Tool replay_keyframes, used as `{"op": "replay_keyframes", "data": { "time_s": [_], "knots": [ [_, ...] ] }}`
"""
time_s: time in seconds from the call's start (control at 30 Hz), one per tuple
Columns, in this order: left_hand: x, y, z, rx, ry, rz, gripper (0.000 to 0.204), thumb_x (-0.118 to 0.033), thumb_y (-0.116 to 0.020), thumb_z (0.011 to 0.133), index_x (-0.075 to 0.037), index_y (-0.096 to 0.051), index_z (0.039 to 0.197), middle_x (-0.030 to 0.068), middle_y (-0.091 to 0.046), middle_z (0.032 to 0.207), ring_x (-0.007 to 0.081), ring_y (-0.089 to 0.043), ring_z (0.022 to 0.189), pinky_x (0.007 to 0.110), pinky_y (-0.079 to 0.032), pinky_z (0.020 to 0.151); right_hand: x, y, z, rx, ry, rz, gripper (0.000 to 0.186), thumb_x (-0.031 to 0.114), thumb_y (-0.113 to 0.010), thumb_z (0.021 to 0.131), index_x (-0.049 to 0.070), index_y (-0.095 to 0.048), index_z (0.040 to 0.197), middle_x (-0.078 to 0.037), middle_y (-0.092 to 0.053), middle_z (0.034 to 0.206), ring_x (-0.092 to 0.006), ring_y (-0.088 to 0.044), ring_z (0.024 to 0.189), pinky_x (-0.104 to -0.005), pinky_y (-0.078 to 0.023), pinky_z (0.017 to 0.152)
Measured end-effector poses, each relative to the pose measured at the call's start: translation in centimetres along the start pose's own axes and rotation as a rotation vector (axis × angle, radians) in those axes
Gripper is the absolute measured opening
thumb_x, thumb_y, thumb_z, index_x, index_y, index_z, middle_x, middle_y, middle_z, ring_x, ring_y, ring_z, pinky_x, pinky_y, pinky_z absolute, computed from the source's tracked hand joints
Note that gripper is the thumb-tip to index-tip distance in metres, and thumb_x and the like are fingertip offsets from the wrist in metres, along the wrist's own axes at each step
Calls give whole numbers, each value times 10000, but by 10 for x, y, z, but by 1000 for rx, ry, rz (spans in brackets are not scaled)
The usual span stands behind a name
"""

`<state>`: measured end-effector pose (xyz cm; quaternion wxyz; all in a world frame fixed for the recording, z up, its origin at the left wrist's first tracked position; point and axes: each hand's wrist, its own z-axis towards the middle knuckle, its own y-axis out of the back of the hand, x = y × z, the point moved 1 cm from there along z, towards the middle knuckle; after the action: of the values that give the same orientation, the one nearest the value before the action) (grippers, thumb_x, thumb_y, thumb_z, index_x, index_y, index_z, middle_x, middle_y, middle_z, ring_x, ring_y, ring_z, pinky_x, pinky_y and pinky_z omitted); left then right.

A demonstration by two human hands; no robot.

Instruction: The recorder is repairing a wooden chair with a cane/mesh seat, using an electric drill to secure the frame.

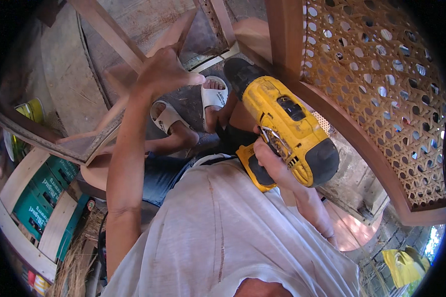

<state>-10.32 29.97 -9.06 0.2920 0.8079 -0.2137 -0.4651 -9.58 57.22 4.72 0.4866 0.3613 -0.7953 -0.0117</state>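
Observation:
My right hand [271,157] is wrapped round the grip of a yellow and black cordless drill [287,123]. The drill's black chuck [240,74] points up and to the left, towards the frame's corner; whether a bit is fitted cannot be made out. My left hand [166,74] is on a wooden chair frame [111,37], where its bars meet. Its thumb sticks out to the right, while the other fingers curl over the wood and are partly hidden.
A curved wooden panel with woven cane [376,99] rises on the right, close to the drill. At the left stands a slatted wooden piece [57,222] with green panels. My sandalled feet [214,94] are below my hands. A yellow bag [405,267] lies lower right.

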Motion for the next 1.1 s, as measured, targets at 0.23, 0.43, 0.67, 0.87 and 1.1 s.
{"op": "replay_keyframes", "data": {
  "time_s": [0.23,0.43,0.67,0.87,1.1],
  "knots": [
    [-3,1,-1,-19,-2,-12,661,-425,-832,588,85,-711,991,279,-711,968,376,-705,919,416,-534,850,-20,15,12,132,111,-108,235,84,-666,883,52,-650,1115,26,-616,748,-46,-558,635,-218,-472,599],
    [0,0,2,-49,-59,-27,666,-436,-836,583,82,-715,985,275,-709,956,377,-701,903,417,-534,843,-17,7,13,81,230,-163,281,92,-674,874,48,-651,1151,11,-647,806,-56,-584,671,-232,-495,623],
    [4,-2,3,-20,-47,-5,654,-447,-839,579,101,-713,914,272,-705,904,379,-700,863,431,-532,814,-13,11,18,129,211,-193,323,95,-689,851,46,-663,1169,-23,-694,972,-85,-638,796,-266,-538,727],
    [-1,2,0,-4,-40,-8,715,-427,-826,586,116,-677,1025,265,-703,942,378,-694,910,423,-529,845,-30,10,23,68,445,-214,377,78,-720,837,56,-641,1205,-33,-695,1021,-74,-642,808,-265,-542,713],
    [-7,5,1,44,23,20,749,-346,-840,594,21,-656,1221,190,-727,1095,303,-702,1004,388,-521,922,-23,8,19,54,306,-111,358,80,-721,844,69,-639,1192,-6,-679,922,-62,-622,728,-246,-525,666]
  ]
}}
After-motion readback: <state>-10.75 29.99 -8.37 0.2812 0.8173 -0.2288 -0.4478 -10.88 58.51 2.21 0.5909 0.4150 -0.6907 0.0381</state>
